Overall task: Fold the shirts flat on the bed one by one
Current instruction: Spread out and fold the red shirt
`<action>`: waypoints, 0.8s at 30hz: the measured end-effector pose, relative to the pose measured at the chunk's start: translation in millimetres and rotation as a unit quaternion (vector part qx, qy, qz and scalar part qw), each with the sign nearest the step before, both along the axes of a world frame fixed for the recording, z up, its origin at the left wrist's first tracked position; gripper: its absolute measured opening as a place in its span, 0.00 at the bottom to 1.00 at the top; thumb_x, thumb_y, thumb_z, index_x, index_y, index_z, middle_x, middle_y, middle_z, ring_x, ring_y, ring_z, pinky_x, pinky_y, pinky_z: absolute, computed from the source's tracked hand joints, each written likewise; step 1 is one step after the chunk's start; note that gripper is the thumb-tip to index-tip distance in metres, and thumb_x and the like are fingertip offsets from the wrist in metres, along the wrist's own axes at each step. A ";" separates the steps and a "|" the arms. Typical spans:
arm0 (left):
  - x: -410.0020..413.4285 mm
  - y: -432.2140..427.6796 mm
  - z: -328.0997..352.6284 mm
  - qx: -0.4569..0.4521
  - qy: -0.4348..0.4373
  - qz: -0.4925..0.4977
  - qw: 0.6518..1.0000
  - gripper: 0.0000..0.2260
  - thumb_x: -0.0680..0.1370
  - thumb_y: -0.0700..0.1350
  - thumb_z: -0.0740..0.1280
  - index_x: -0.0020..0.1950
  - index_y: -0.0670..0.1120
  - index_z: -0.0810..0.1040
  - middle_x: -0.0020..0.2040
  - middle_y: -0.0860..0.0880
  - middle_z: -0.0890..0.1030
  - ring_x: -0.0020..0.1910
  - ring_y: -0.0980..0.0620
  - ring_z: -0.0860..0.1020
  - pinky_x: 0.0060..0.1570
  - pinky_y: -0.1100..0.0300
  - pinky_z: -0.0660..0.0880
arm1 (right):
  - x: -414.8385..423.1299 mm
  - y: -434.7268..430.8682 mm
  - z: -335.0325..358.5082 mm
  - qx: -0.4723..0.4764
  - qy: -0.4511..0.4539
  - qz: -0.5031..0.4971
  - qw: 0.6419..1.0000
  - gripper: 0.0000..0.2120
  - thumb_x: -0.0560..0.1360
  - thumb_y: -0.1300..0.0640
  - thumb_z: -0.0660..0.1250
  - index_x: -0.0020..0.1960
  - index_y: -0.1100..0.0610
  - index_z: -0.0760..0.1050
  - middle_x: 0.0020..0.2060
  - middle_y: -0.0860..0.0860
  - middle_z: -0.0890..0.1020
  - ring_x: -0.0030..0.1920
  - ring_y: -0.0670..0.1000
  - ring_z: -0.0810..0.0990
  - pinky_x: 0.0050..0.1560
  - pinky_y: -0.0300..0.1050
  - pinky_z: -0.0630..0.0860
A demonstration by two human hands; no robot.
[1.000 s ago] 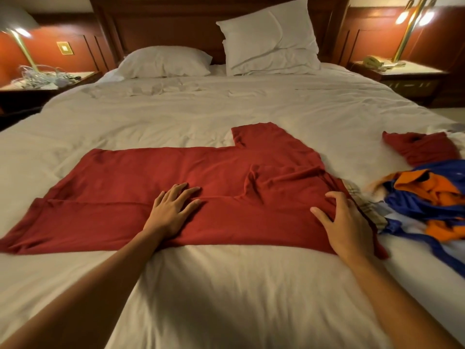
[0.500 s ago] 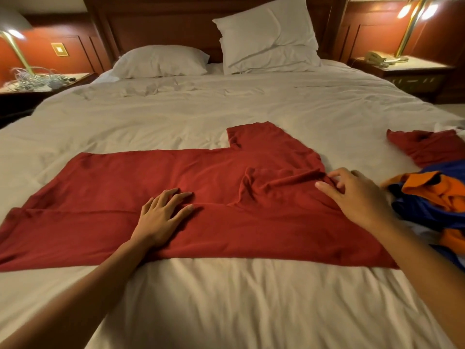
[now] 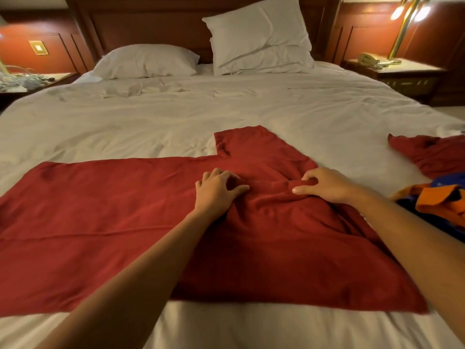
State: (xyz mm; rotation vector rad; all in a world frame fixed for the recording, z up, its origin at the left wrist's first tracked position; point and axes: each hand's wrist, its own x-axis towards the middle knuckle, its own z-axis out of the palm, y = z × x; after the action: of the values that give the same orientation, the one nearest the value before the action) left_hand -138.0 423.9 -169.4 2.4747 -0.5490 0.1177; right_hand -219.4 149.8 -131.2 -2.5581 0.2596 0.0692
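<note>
on bed (image 3: 251,109), red shirt (image 3: 113,210) bunched under fingers (image 3: 309,176)

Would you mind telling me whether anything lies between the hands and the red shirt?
Nothing visible does. The left hand rests on the shirt, and the right hand pinches a ridge of it. The clothes pile lies off to the right, beyond the right arm.
</note>
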 end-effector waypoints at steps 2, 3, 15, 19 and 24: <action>7.3 -2.9 4.5 -0.034 0.019 0.000 0.999 0.11 0.75 0.61 0.70 0.51 0.57 0.80 0.50 0.57 0.75 0.57 0.50 0.73 0.59 0.50 0.65 | 3.3 -7.0 1.7 0.029 -0.053 -0.020 0.998 0.08 0.70 0.44 0.76 0.42 0.47 0.81 0.44 0.45 0.83 0.47 0.47 0.80 0.44 0.37 0.71; 10.2 -3.6 8.9 -0.058 0.039 -0.001 0.998 0.08 0.75 0.60 0.71 0.48 0.57 0.80 0.47 0.58 0.77 0.54 0.51 0.76 0.58 0.49 0.69 | 5.4 -8.3 3.3 0.037 -0.089 -0.034 0.995 0.08 0.71 0.46 0.76 0.43 0.49 0.82 0.45 0.46 0.83 0.48 0.47 0.80 0.46 0.38 0.71; -84.3 87.0 76.8 -0.226 0.164 -0.187 0.942 0.12 0.75 0.58 0.72 0.56 0.55 0.83 0.54 0.52 0.82 0.51 0.59 0.80 0.48 0.69 0.75 | -136.1 37.6 60.2 0.126 -0.186 0.048 0.973 0.20 0.70 0.29 0.67 0.44 0.46 0.82 0.38 0.44 0.84 0.38 0.40 0.80 0.39 0.31 0.72; -114.1 82.7 43.7 -0.236 0.180 -0.052 0.954 0.16 0.78 0.52 0.69 0.64 0.51 0.77 0.48 0.43 0.83 0.39 0.51 0.81 0.40 0.62 0.76 | -169.9 42.9 17.6 0.065 -0.164 -0.090 0.980 0.21 0.67 0.30 0.65 0.45 0.46 0.79 0.34 0.45 0.81 0.36 0.43 0.79 0.39 0.40 0.73; -124.5 51.4 36.0 -0.225 0.155 -0.008 0.962 0.20 0.75 0.54 0.74 0.65 0.54 0.75 0.45 0.46 0.82 0.42 0.51 0.81 0.41 0.63 0.74 | -153.4 68.0 -2.2 -0.010 -0.102 -0.160 0.982 0.26 0.72 0.36 0.70 0.65 0.48 0.74 0.47 0.52 0.83 0.51 0.56 0.81 0.51 0.50 0.76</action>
State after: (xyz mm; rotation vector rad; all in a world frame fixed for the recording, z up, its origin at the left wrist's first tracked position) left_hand -262.5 475.3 -133.5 1.9923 -0.3583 -0.1380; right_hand -372.8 217.8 -133.4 -2.4850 0.5885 -0.3150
